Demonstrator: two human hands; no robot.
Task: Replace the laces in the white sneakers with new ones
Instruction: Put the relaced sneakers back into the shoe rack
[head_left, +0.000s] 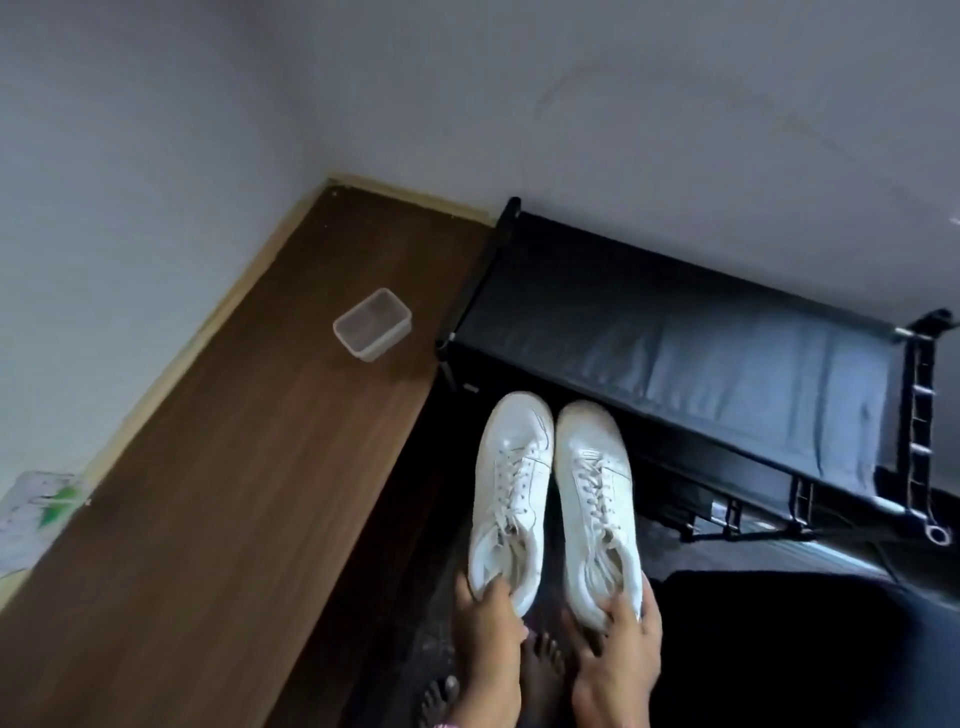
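Head view: room corner, pale walls, brown wooden counter (218, 467) at left carrying clear plastic container (372, 324). Black shoe rack (675, 332) against wall. White sneakers side by side, toes toward rack, still laced. Left hand (488, 618) grips heel of left sneaker (511, 499); right hand (623, 631) grips heel of right sneaker (597, 504). Bare feet (540, 670) below.

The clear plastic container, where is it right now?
In the head view, the clear plastic container sits on the brown wooden floor, left of the black rack and up-left of the white sneakers.
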